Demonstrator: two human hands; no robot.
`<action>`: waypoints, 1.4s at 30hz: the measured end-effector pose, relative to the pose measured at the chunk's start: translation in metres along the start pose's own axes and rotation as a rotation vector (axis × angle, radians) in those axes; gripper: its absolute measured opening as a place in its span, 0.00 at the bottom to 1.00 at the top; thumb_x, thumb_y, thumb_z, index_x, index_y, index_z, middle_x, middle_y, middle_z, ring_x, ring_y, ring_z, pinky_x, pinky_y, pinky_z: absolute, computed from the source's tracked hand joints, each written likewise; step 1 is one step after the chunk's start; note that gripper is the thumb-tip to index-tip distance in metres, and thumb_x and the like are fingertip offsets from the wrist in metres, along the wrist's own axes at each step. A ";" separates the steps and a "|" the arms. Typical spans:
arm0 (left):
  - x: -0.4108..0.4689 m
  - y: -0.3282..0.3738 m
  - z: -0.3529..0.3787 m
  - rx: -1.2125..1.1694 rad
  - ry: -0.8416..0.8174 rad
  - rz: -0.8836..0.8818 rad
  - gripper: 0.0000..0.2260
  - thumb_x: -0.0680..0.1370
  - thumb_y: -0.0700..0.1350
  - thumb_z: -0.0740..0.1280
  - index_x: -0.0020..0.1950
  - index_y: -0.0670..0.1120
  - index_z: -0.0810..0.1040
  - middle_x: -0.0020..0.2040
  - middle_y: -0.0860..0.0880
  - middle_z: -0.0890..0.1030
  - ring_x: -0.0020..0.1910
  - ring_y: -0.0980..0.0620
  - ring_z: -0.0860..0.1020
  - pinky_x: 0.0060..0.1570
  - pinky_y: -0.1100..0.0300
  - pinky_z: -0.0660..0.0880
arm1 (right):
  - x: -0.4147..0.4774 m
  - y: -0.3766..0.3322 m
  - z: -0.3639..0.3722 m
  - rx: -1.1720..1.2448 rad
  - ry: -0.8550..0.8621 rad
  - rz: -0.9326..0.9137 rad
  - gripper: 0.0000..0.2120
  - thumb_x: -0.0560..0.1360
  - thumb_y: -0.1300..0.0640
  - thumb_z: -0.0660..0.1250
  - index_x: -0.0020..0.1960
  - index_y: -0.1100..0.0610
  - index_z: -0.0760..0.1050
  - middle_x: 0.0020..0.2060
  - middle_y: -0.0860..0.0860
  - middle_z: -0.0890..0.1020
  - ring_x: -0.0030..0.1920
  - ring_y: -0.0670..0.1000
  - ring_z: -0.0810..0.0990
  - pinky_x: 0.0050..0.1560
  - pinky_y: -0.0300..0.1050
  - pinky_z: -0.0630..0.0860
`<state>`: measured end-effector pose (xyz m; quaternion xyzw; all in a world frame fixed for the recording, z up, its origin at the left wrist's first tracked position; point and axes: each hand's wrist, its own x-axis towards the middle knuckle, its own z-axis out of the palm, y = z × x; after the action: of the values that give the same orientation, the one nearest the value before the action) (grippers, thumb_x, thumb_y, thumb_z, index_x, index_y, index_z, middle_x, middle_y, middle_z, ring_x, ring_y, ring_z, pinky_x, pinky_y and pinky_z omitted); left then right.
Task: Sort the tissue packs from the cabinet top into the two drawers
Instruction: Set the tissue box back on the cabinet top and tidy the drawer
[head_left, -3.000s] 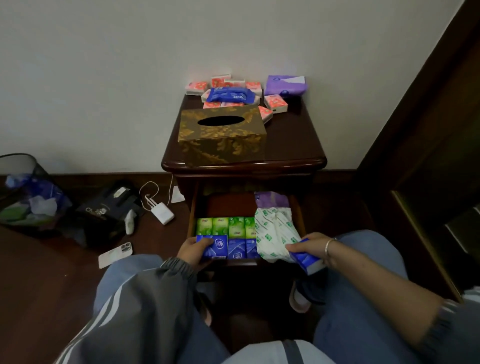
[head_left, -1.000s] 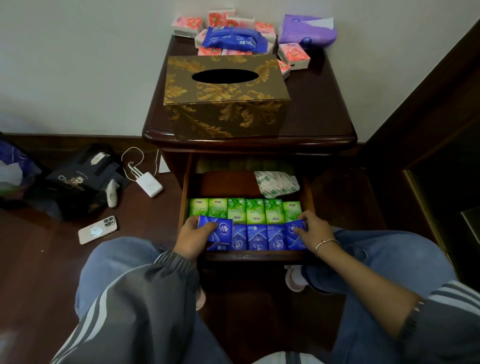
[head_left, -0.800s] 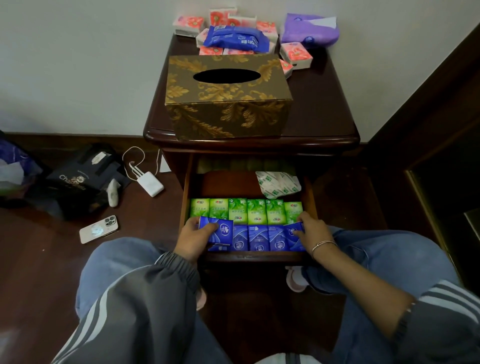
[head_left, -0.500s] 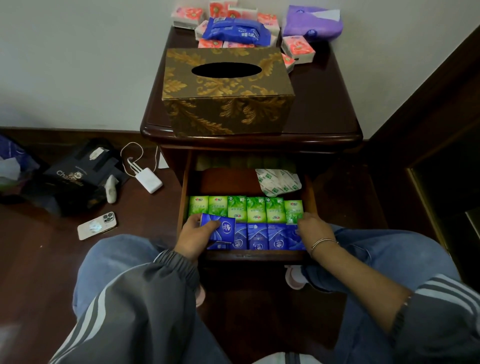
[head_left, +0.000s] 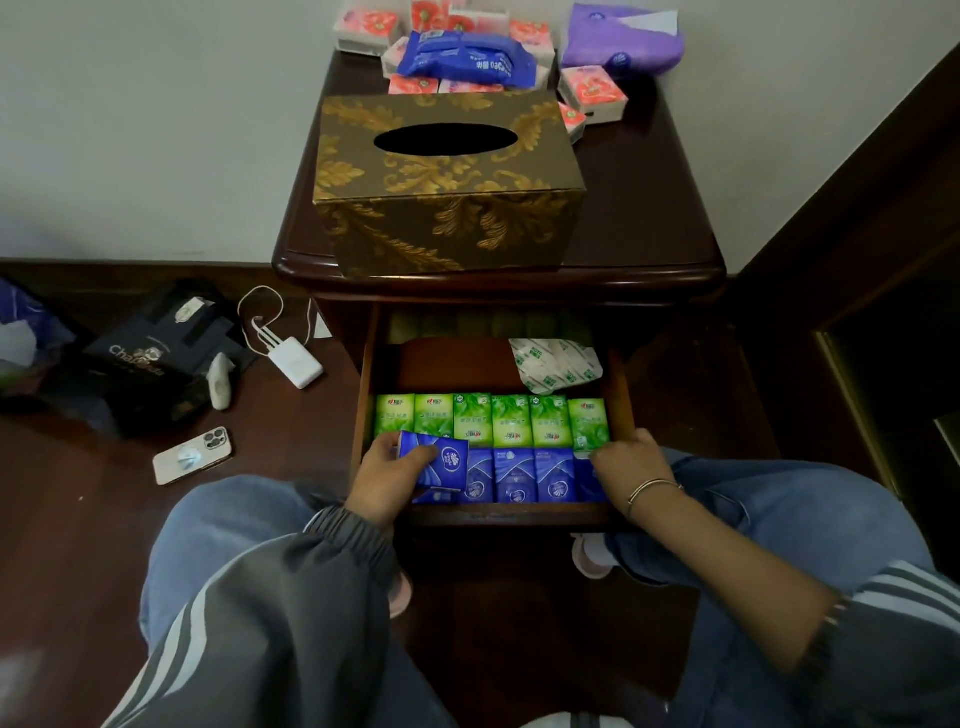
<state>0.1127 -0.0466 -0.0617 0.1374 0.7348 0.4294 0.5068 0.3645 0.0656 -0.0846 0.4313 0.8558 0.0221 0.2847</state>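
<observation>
The open drawer (head_left: 362, 405) holds a back row of green tissue packs (head_left: 491, 421) and a front row of blue tissue packs (head_left: 535, 475). My left hand (head_left: 382, 478) grips a loose blue pack (head_left: 441, 465), tilted over the row's left end. My right hand (head_left: 631, 462) presses its fingers on the rightmost blue pack, which it mostly hides. A white-and-green soft pack (head_left: 556, 364) lies at the drawer's back right. On the cabinet top (head_left: 649, 208) sit several red-flower packs (head_left: 592, 91), a blue soft pack (head_left: 467, 57) and a purple pack (head_left: 623, 41).
A gold-patterned tissue box (head_left: 447, 182) stands at the front of the cabinet top. On the floor to the left lie a phone (head_left: 192, 456), a white charger with cable (head_left: 296, 362) and a black bag (head_left: 150, 358). Dark wooden furniture stands at the right. My knees flank the drawer.
My right hand brought a blue pack into the right end of the front row and now covers it. The white-and-green soft pack went to the drawer's back. My left hand raised its pack slightly.
</observation>
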 end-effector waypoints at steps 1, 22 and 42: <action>0.000 0.000 0.000 0.006 -0.002 0.001 0.12 0.75 0.41 0.70 0.56 0.39 0.74 0.52 0.38 0.82 0.50 0.39 0.82 0.54 0.40 0.78 | 0.002 0.001 0.000 0.009 -0.010 -0.012 0.10 0.76 0.62 0.59 0.51 0.54 0.77 0.49 0.51 0.83 0.51 0.54 0.80 0.61 0.48 0.63; -0.007 0.003 0.007 -0.018 -0.085 0.009 0.09 0.76 0.41 0.69 0.54 0.41 0.74 0.49 0.41 0.82 0.43 0.45 0.82 0.47 0.46 0.79 | 0.004 0.002 -0.012 0.365 -0.154 -0.097 0.15 0.78 0.57 0.59 0.63 0.53 0.74 0.61 0.54 0.78 0.61 0.56 0.75 0.61 0.51 0.73; -0.022 -0.022 0.044 1.039 -0.417 0.577 0.14 0.79 0.50 0.63 0.62 0.49 0.78 0.57 0.48 0.77 0.57 0.50 0.75 0.57 0.59 0.70 | -0.015 0.025 -0.029 0.778 0.033 0.410 0.13 0.72 0.53 0.70 0.52 0.60 0.76 0.50 0.60 0.82 0.51 0.59 0.79 0.48 0.46 0.73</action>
<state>0.1657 -0.0517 -0.0701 0.6393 0.6666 0.1001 0.3701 0.3752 0.0766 -0.0464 0.6669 0.7016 -0.2388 0.0768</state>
